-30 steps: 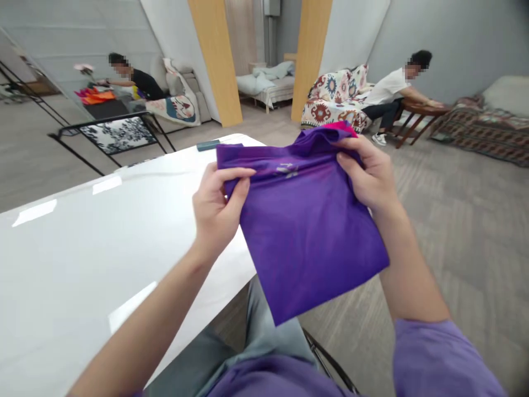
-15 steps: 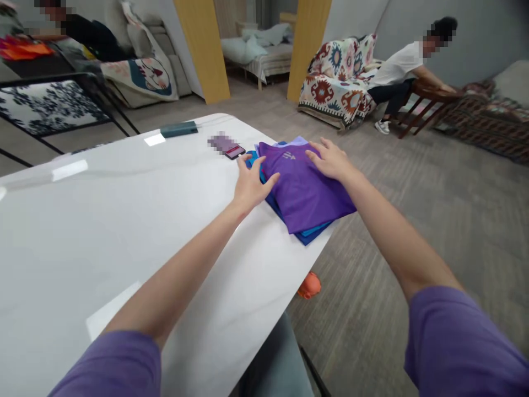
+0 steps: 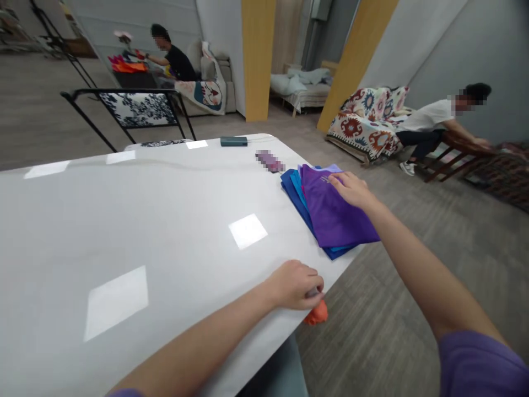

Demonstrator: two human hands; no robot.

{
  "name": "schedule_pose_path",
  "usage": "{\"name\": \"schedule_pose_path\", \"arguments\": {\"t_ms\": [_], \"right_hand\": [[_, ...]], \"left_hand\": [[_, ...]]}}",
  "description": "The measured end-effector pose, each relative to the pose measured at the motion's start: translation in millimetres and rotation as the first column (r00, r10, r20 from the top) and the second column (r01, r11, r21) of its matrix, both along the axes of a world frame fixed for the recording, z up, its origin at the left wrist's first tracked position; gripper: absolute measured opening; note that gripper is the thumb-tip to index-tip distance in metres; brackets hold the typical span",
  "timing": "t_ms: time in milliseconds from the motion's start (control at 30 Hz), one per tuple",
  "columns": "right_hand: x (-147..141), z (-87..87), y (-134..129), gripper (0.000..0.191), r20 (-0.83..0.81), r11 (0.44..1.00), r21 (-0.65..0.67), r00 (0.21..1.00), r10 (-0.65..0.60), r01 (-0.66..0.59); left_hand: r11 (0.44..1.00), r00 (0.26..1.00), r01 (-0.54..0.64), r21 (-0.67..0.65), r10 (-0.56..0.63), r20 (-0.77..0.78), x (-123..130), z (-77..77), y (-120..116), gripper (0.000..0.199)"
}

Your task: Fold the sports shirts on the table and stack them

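Note:
A folded purple shirt (image 3: pixel 339 212) lies on top of several blue folded cloths (image 3: pixel 297 193) at the table's right corner. My right hand (image 3: pixel 350 190) rests on the purple shirt, its fingers fairly flat and holding nothing. Nearer to me, my left hand (image 3: pixel 298 285) is at the table's edge with its fingers curled. Whether it holds anything cannot be made out. Just below it, beyond the edge, an orange item (image 3: pixel 317 313) shows.
On the white table (image 3: pixel 165 220) are a phone (image 3: pixel 270 161) and a dark green box (image 3: pixel 233 141). A black-framed chair (image 3: pixel 138 109) stands behind. One person (image 3: pixel 178 62) sits at the back left, another (image 3: pixel 430 120) at the right.
My left hand has left the cloth stack and come down to the near table edge, its fingers now curled. My right hand stays on the purple shirt. The view has turned left.

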State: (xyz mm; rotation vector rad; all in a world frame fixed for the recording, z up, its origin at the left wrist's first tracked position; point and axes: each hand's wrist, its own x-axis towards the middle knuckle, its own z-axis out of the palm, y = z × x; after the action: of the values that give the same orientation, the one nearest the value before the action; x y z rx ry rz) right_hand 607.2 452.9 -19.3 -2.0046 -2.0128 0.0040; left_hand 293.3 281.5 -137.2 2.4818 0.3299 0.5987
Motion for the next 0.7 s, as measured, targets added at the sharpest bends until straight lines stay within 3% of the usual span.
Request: {"name": "schedule_pose_path", "arguments": {"t_ms": [100, 167, 267, 367, 467, 567, 700], "right_hand": [[-31.0, 22.7, 63.4, 0.067, 0.011, 0.996, 0.028, 0.997, 0.082, -0.082], [-54.4, 27.7, 116.6, 0.061, -0.016, 0.991, 0.023, 0.991, 0.133, -0.133], [-87.3, 19.8, 195.2, 0.046, -0.12, 0.98, -0.046, 0.975, 0.188, -0.194], [-111.9, -5.7, 249.6, 0.039, -0.189, 0.965, -0.079, 0.955, 0.23, -0.248], [-124.1, -40.7, 273.7, 0.044, -0.24, 0.966, -0.031, 0.94, 0.241, -0.256], [-124.3, -71.2, 282.7, 0.049, -0.265, 0.972, 0.028, 0.936, 0.233, -0.234], [-118.4, -91.2, 289.6, 0.046, -0.263, 0.96, 0.054, 0.924, 0.277, -0.273]], "left_hand": [[0.999, 0.999, 0.029, -0.03, -0.028, 0.024, -2.9, -4.6, 5.1, 0.012], [0.999, 0.999, 0.048, -0.003, -0.048, 0.005, -4.5, -5.5, 7.4, 0.012], [0.997, 0.996, 0.045, 0.063, -0.041, -0.075, -5.3, -1.3, 8.4, 0.021], [0.997, 0.991, 0.026, 0.074, -0.016, -0.134, -5.3, 4.0, 8.8, 0.031], [0.998, 0.99, 0.022, 0.059, -0.013, -0.143, -2.3, -0.9, 10.0, 0.036], [0.995, 0.984, 0.067, 0.076, -0.053, -0.17, 4.8, -16.3, 11.8, 0.036], [0.994, 0.982, 0.08, 0.071, -0.066, -0.177, 11.3, -32.0, 12.4, 0.032]]}}
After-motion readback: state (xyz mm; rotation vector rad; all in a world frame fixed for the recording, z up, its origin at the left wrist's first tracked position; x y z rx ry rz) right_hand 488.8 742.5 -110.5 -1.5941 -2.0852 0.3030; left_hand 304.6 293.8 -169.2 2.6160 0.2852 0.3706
